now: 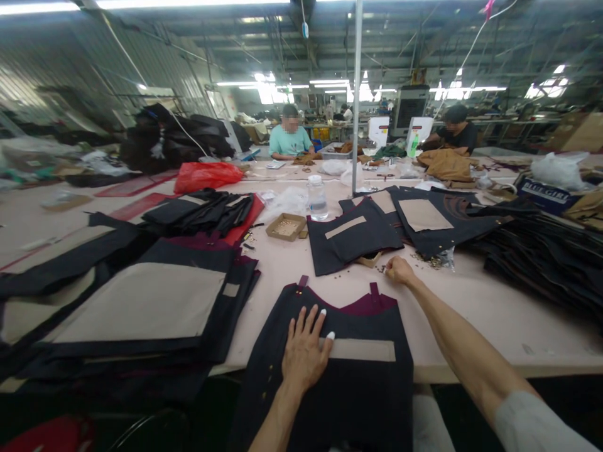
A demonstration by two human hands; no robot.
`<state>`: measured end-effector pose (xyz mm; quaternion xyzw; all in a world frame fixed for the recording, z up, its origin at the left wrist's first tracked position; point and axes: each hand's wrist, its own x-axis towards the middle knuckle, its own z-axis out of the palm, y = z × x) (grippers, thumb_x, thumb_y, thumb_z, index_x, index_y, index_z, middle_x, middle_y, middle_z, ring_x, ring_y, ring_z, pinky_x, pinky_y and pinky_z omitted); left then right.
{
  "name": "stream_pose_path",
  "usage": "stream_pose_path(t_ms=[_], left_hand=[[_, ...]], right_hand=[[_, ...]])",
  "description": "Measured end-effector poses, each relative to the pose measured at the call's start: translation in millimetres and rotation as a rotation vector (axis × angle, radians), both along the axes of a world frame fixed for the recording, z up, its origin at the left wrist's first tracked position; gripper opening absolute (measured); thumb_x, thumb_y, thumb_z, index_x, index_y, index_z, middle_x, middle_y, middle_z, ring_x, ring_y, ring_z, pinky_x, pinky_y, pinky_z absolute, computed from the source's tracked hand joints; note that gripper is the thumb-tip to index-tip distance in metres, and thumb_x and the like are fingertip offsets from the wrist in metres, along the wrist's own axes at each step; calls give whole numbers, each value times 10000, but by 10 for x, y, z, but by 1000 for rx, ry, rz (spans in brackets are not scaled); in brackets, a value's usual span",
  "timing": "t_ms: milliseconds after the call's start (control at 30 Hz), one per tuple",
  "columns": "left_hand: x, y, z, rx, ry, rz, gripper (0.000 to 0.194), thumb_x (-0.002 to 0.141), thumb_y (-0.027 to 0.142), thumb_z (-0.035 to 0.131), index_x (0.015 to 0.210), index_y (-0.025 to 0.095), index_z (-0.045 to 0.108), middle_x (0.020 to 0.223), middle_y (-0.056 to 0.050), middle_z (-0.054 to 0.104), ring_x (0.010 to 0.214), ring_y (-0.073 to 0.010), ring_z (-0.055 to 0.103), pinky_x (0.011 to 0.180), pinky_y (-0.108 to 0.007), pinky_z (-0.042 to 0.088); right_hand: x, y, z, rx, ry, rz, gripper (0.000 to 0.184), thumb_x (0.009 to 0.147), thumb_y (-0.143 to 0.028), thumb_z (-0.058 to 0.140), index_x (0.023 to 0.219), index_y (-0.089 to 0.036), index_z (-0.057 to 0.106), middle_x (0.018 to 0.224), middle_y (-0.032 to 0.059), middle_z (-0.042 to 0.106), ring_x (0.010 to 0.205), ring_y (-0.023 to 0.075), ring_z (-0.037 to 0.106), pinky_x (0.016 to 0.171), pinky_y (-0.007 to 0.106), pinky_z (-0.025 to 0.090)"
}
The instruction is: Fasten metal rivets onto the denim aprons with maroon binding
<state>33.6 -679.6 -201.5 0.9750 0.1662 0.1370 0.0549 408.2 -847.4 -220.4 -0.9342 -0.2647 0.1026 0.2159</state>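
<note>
My left hand (305, 351) lies flat with fingers spread on a dark garment panel (362, 395), and white coverings sit on two fingertips. The panel has a maroon lining at its curved neckline, two short tabs, a beige strip (365, 350) and small brass-coloured fittings along its left side. Part of it hangs over the table's front edge. Beyond its upper right corner, my right hand (399, 271) rests at the tabletop with its fingers closed together. Tiny metal pieces (380, 269) are scattered beside those fingertips; whatever they pinch is hidden.
Stacked dark panels with beige patches (141, 301) fill the left; more dark pieces (541, 263) are piled right. Ahead are a cardboard tray (285, 227), a clear jar (317, 199), dark panels (355, 235) and an upright pole (357, 100). Two people sit across the table.
</note>
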Motion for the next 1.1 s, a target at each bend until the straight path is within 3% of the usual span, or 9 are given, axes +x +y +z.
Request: stream_pose_path(t_ms=[133, 333, 433, 667, 833, 1100], left_hand=[[8, -61, 17, -20, 2, 16, 573, 967, 421, 475, 1517, 265, 441, 1626, -44, 328, 1525, -323, 194, 1223, -558, 190], [9, -91, 20, -35, -1, 20, 566, 961, 422, 483, 1505, 268, 456, 1625, -37, 331, 1525, -320, 195, 1227, -556, 178], [-9, -85, 17, -37, -6, 27, 565, 961, 425, 482, 1503, 269, 458, 1622, -40, 337, 1523, -319, 201, 1227, -557, 174], [2, -65, -19, -72, -23, 32, 572, 946, 414, 504, 1499, 273, 466, 1625, -36, 331, 1526, -321, 192, 1234, -551, 159], [23, -65, -23, -69, -9, 39, 571, 945, 411, 507, 1496, 266, 470, 1627, -36, 326, 1531, -320, 176, 1235, -553, 155], [18, -80, -1, -39, 2, 36, 572, 951, 418, 502, 1502, 272, 459, 1630, -30, 318, 1532, -316, 181, 1235, -555, 177]], right_hand=[[37, -33, 24, -42, 39, 81, 104, 733, -201, 671, 733, -123, 739, 670, 74, 701, 653, 184, 624, 600, 246, 382], [-36, -65, 55, -62, -16, 136, 135, 804, -225, 637, 789, -126, 728, 796, 121, 728, 759, 204, 641, 641, 257, 371], [-182, -90, 110, -45, -62, 165, 138, 827, -217, 613, 840, -123, 714, 889, 157, 732, 826, 223, 642, 683, 266, 374], [-740, -428, 75, 107, 108, 430, 180, 884, -282, 522, 880, -172, 664, 716, 32, 678, 643, 169, 579, 596, 247, 377], [-929, -500, -16, 157, 85, 419, 109, 842, -259, 541, 826, -189, 623, 722, 29, 659, 657, 173, 575, 621, 254, 395], [-887, -439, -93, 221, 100, 420, 101, 816, -265, 556, 795, -189, 618, 724, 30, 662, 654, 170, 577, 635, 254, 405]])
